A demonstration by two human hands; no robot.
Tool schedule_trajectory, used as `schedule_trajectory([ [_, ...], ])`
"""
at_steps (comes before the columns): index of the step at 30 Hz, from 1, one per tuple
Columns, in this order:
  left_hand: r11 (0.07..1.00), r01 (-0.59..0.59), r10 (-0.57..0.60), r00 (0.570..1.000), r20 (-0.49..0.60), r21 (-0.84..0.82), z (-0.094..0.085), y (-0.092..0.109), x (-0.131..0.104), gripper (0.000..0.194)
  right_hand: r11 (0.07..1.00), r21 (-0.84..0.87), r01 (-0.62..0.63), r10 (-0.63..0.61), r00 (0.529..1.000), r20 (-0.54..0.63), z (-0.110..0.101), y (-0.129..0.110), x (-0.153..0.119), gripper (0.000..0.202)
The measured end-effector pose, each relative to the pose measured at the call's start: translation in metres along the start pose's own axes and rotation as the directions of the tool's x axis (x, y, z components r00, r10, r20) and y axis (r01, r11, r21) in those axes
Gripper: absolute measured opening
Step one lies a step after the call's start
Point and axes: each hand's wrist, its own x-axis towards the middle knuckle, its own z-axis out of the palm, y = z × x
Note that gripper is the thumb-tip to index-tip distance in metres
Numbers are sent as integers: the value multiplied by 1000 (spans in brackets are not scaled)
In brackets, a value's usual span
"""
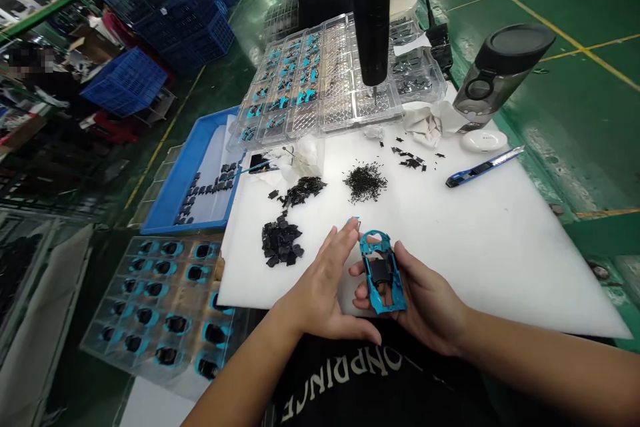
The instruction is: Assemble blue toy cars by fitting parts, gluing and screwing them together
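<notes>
A blue toy car shell (381,271), a black insert seated inside, is gripped underside-up in the right hand (425,297) above the white board (500,247), steadied by the open left hand (323,280); pressing home seemingly remains.

The person wears a black garment with pale block lettering across the front; both forearms are bare, unsleeved, ungloved.
</notes>
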Motion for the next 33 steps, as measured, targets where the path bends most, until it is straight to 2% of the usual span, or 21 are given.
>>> schedule_trajectory([
  [3,999,42,-37,978,-207,20,3,-6,-12,110,999,-6,53,-53,998,-22,1,-4,2,39],
  [5,991,124,-101,928,-360,41,6,-10,-19,84,996,-12,85,-85,996,-26,1,-6,3,41],
  [7,981,183,-138,892,-431,65,9,-13,-23,58,993,-3,120,-120,992,-39,0,-8,5,40],
  [10,975,193,-129,899,-418,114,10,-13,-22,42,990,22,138,-137,989,-50,-2,-9,7,39],
  [14,971,181,-107,915,-389,159,8,-11,-17,38,991,47,129,-127,991,-40,-4,-9,8,36],
  [23,969,198,-134,923,-361,147,6,-9,-14,32,992,46,122,-121,993,-12,-7,-7,9,37],
  [30,969,227,-163,889,-428,103,5,-2,-16,31,992,22,125,-124,990,-60,-3,-9,7,34],
  [33,960,230,-129,870,-476,160,-9,4,-22,30,994,-16,104,-105,991,-87,-2,-10,7,37],
])
